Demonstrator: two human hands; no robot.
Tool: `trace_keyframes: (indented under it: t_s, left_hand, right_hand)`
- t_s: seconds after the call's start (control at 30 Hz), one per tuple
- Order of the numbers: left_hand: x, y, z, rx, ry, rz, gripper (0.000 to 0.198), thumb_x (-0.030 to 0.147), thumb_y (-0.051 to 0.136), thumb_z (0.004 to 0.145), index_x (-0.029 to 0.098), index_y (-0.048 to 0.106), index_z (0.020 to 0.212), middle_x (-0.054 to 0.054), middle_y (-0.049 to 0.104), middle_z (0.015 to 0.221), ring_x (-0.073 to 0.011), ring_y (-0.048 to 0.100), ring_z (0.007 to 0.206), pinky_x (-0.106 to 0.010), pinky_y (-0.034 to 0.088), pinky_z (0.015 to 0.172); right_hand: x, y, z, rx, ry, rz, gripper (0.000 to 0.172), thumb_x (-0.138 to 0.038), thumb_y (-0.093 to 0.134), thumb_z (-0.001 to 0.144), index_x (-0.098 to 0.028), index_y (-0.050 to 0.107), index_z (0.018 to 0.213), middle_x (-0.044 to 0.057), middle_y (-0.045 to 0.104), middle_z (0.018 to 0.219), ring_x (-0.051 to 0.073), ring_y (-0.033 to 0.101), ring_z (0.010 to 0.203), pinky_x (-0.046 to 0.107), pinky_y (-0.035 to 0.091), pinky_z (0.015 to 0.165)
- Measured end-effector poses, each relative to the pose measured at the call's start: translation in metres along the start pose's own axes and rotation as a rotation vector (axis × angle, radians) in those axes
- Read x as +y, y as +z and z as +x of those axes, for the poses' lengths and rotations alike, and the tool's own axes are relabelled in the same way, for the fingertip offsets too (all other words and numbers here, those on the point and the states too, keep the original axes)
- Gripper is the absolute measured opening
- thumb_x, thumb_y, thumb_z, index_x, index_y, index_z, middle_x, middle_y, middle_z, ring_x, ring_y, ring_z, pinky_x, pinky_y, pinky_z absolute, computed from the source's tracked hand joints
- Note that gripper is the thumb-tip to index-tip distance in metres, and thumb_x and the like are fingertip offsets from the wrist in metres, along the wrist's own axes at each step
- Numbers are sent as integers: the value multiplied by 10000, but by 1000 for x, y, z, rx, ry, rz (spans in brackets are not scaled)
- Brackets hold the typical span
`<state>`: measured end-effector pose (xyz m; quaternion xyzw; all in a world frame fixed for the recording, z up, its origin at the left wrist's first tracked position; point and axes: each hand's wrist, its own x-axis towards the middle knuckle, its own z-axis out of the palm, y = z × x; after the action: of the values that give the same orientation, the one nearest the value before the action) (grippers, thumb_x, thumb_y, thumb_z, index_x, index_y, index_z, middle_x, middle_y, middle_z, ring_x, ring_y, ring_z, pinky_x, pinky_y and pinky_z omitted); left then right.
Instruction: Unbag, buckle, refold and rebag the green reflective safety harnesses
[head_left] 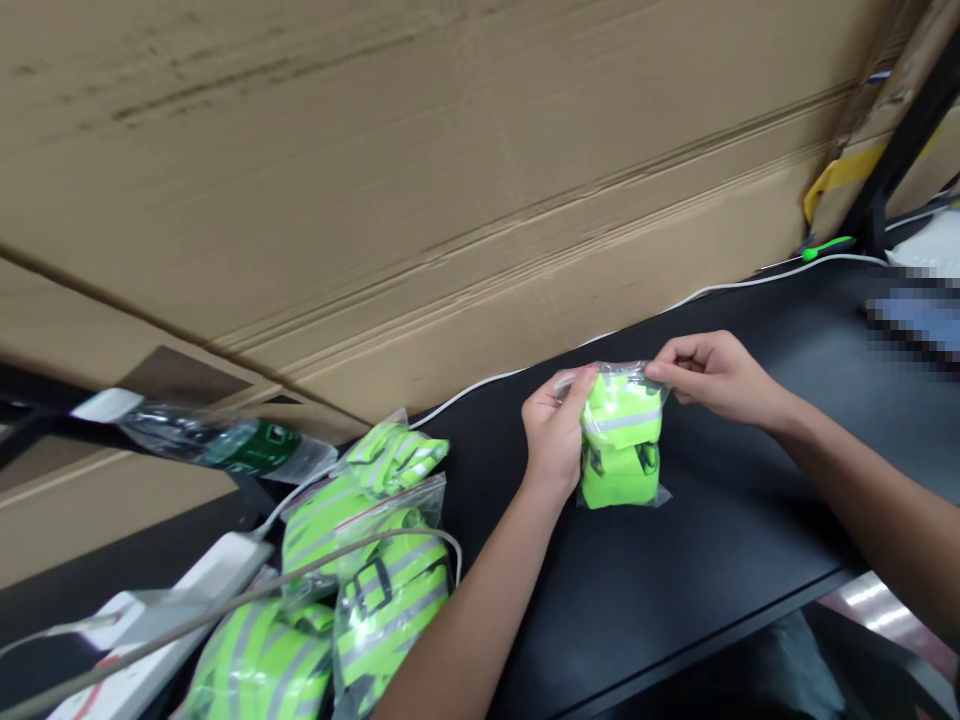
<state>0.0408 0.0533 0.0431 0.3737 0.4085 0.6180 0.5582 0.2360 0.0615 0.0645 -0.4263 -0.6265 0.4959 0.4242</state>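
Note:
A small clear zip bag [621, 440] packed with a folded neon-green reflective strap stands upright on the black table [720, 530]. My left hand [553, 432] pinches the bag's top left corner, thumb against fingers. My right hand [712, 376] pinches the top right corner, fingers curled. Both hands grip the bag's upper edge.
A pile of similar bagged neon-green straps [375, 560] lies at the left. A white power strip [187, 590] and a plastic water bottle [217, 442] are further left. A white cable [675, 300] runs along the cardboard wall [450, 180]. A blurred object [915, 318] sits far right.

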Motion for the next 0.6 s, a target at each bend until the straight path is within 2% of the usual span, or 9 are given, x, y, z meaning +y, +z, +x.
trace_keyframes:
  t_s: [0.1, 0.2, 0.27, 0.33, 0.43, 0.53, 0.6]
  left_hand:
    - [-3, 0, 0, 29, 58, 16, 217, 372, 830, 746, 171, 759, 786, -17, 740, 777, -118, 664, 684, -226, 537, 654]
    - [-5, -1, 1, 45, 83, 46, 206, 369, 825, 749, 179, 760, 796, -14, 743, 795, -122, 667, 702, -233, 538, 674]
    - [-5, -1, 0, 28, 92, 56, 198, 363, 831, 741, 185, 766, 799, -17, 751, 812, -129, 674, 722, -240, 538, 688]
    - [-4, 0, -2, -12, 98, 58, 188, 358, 836, 737, 191, 773, 793, -23, 758, 824, -136, 682, 738, -244, 539, 693]
    - [-1, 4, -6, -77, 98, 74, 171, 357, 828, 753, 200, 784, 803, -37, 772, 850, -150, 696, 752, -263, 546, 705]
    - [1, 6, -11, -110, 102, 93, 159, 357, 823, 762, 210, 791, 813, -39, 779, 847, -156, 702, 746, -269, 550, 697]
    - [2, 7, -12, -118, 107, 101, 167, 363, 827, 758, 211, 795, 818, -39, 781, 845, -155, 702, 742, -267, 551, 689]
  right_hand:
    - [6, 5, 1, 61, -103, -156, 390, -525, 651, 892, -164, 646, 746, -29, 509, 571, 82, 415, 504, 238, 309, 459]
    - [8, 9, 0, 156, -304, -441, 296, -424, 599, 946, -177, 650, 792, 5, 593, 669, 110, 481, 577, 267, 384, 536]
    - [7, 10, -2, 172, -454, -521, 174, -353, 606, 944, -188, 661, 927, 48, 656, 847, 144, 557, 698, 292, 453, 622]
    - [3, 11, -4, 146, -557, -500, 164, -320, 637, 925, -206, 652, 1042, 93, 654, 1058, 193, 615, 897, 329, 509, 734]
    - [-3, 11, -7, 98, -589, -435, 135, -320, 676, 904, -228, 668, 1003, 109, 611, 1182, 248, 605, 1118, 384, 537, 858]
    - [-6, 10, -9, 45, -573, -349, 104, -324, 698, 891, -231, 690, 936, 103, 603, 1244, 251, 620, 1127, 435, 534, 949]
    - [-6, 10, -10, 17, -562, -316, 139, -325, 698, 891, -243, 712, 1002, 103, 569, 1353, 255, 622, 1147, 468, 516, 1009]
